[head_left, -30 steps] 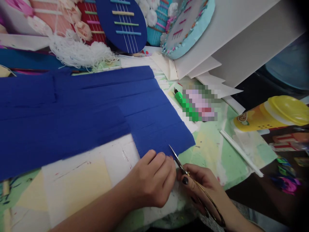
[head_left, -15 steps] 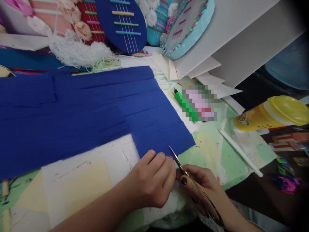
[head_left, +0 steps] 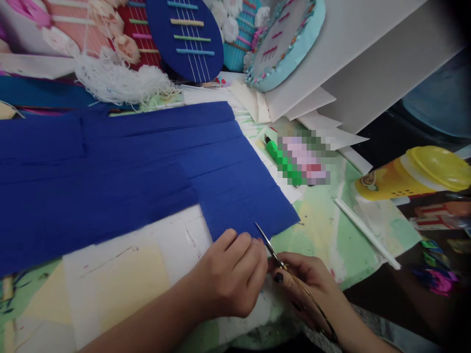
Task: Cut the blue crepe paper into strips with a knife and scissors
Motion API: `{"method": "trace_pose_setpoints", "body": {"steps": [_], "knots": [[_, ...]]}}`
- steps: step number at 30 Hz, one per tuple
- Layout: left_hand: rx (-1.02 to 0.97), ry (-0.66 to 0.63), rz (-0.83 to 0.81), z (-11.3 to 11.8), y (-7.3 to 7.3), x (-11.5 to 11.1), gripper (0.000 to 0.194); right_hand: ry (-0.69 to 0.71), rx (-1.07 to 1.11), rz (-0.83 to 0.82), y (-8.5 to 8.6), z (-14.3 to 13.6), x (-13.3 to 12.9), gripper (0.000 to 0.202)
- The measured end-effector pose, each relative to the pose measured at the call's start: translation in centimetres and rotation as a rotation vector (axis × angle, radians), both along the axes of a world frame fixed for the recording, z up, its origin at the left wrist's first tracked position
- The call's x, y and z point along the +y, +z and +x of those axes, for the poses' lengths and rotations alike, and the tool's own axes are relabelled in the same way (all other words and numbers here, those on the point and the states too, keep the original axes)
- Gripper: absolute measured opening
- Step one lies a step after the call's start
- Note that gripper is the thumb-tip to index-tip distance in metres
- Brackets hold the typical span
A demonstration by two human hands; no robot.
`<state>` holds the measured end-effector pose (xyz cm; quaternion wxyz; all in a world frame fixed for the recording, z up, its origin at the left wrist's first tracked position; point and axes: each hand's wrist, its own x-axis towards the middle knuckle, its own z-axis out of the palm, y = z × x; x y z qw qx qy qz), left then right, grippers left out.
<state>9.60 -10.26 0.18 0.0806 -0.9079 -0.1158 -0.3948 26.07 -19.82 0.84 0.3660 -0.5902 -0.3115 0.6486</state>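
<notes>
A wide sheet of dark blue crepe paper (head_left: 147, 162) covers much of the table, with fold lines running along it. My left hand (head_left: 231, 274) is closed at the paper's near edge, its fingertips pinching it; the pinched part is hidden behind the fingers. In my right hand (head_left: 312, 284) is a pair of scissors (head_left: 270, 247) with gold-coloured handles. Their narrow blades point up and left over the blue paper, just beside my left knuckles. How far apart the blades stand is hard to see.
A green cutter (head_left: 281, 159) lies right of the paper, near a white stick (head_left: 368, 233). A yellow cup (head_left: 412, 174) stands at the right edge. Behind are white string (head_left: 121, 76), a blue oval board with strings (head_left: 187, 34) and white boards (head_left: 331, 54).
Both hands stay almost in place. The scissors have shifted very slightly left, and the paper's right corner has moved a little to the right.
</notes>
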Motion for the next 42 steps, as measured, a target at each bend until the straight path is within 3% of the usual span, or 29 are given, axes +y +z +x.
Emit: {"method": "trace_pose_setpoints", "body": {"steps": [6, 15, 31, 42], "knots": [[-0.012, -0.009, -0.005, 0.0, 0.1, 0.0, 0.025, 0.019, -0.019, -0.006, 0.1, 0.0, -0.1, 0.041], [-0.042, 0.012, 0.024, -0.2, -0.2, -0.2, 0.027, 0.069, -0.020, -0.005, 1.9, -0.1, 0.5, 0.048], [-0.084, -0.035, -0.002, -0.2, 0.1, -0.1, 0.024, 0.086, -0.066, 0.008, 1.5, -0.4, 2.7, 0.052], [-0.093, -0.038, -0.001, -0.2, 0.2, -0.1, 0.020, 0.044, -0.041, -0.006, 1.2, -0.4, 2.7, 0.046]]}}
